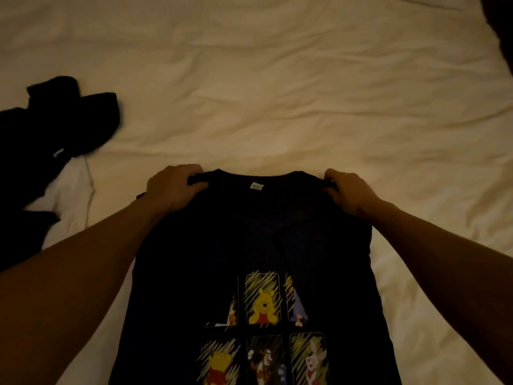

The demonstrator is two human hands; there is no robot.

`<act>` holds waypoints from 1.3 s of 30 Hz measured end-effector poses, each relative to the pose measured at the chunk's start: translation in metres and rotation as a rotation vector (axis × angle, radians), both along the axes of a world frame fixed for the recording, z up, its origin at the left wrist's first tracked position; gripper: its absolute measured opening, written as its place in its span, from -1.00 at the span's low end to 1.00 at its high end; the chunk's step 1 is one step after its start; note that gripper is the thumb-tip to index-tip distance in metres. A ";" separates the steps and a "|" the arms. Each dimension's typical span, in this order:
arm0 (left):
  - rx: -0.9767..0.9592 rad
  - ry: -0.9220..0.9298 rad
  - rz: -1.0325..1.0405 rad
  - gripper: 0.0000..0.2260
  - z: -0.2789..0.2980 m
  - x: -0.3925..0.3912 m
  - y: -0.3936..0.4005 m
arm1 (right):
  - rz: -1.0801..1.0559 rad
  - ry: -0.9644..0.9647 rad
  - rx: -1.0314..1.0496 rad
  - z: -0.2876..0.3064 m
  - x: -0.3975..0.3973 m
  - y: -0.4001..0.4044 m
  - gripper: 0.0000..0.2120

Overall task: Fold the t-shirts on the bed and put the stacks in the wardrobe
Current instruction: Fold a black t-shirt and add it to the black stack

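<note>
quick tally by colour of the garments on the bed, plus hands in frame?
Dark printed t-shirt, gripped at the shoulders by left hand and right hand: 1
Black clothes pile, pieces not separable: 1 heap
White garment under the pile: 1
Hands: 2
Total: 5, all on the bed sheet

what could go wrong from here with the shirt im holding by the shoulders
1. The dark printed t-shirt already shows a crease running down through its cartoon print; laying it down like this could fold the wrinkle in.
2. The left hand and right hand grip only the shoulder tips, so the collar may sag and skew the fold.
3. The dark clothes pile lies close on the left of the bed sheet; a spread sleeve might land on it.
</note>
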State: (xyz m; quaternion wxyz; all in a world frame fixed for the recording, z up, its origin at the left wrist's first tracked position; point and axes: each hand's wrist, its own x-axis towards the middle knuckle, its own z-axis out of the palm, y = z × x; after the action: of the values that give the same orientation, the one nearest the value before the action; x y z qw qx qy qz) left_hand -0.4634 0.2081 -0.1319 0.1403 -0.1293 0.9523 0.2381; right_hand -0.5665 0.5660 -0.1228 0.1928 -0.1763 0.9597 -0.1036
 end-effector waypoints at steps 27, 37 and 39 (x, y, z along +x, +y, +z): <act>-0.267 0.227 -0.294 -0.31 -0.031 0.066 0.072 | 0.339 0.087 0.116 -0.012 0.065 -0.029 -0.68; -0.338 0.135 -0.351 -0.28 -0.052 0.094 0.069 | 0.282 0.009 0.003 -0.016 0.069 -0.041 -0.79; -0.316 0.169 -0.347 -0.28 -0.047 0.095 0.068 | 0.196 0.007 -0.108 -0.013 0.065 -0.038 -0.81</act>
State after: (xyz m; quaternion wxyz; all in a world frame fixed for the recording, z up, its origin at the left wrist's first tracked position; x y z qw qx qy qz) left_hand -0.3686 0.2756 -0.1788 0.0770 0.0363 0.9940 0.0683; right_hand -0.5014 0.5281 -0.1359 0.1888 -0.2797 0.9316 -0.1352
